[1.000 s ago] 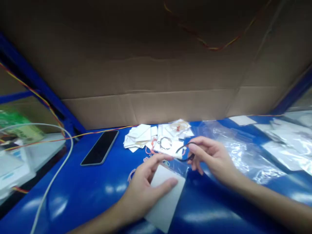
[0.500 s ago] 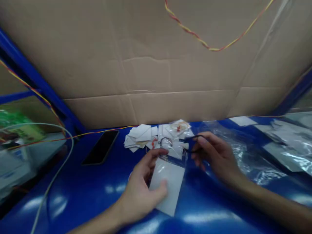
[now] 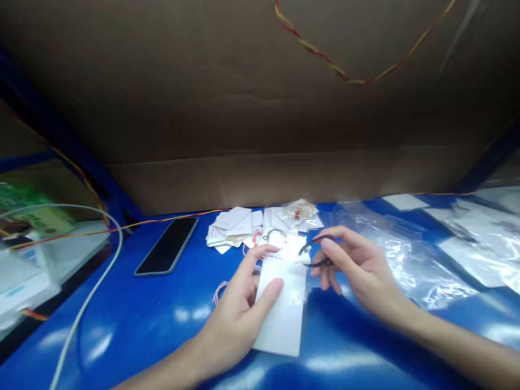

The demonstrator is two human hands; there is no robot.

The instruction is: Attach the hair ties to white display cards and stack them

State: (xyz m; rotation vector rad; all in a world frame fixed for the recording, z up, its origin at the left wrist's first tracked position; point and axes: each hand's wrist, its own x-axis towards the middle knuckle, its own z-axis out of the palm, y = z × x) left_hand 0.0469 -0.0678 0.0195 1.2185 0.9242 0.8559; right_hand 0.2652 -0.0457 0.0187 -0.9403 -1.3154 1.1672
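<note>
My left hand [image 3: 238,309] pinches a white card [image 3: 286,314] in a clear plastic sleeve between thumb and fingers, above the blue tabletop. Pinched in my right hand [image 3: 359,262] is a dark looped cord [image 3: 313,243], like a bracelet; its ends reach toward the top of the card. Whether the cord touches the sleeve I cannot tell. Behind the hands lies a pile of small white cards [image 3: 234,222], some with rings or reddish cords on them. A pale pink cord [image 3: 219,292] shows beside my left hand, partly hidden by it.
A phone [image 3: 167,246] lies at the left. Clear plastic bags [image 3: 414,265] and white cards [image 3: 471,265] spread over the right side. A pale cable [image 3: 87,303] curves across the left, and a cardboard panel [image 3: 260,119] stands behind with a twisted wire [image 3: 349,80] hanging.
The card has turned slightly more upright in my left hand. My right hand has shifted slightly, and the dark loop's ends now point toward the card. The cardboard looks darker.
</note>
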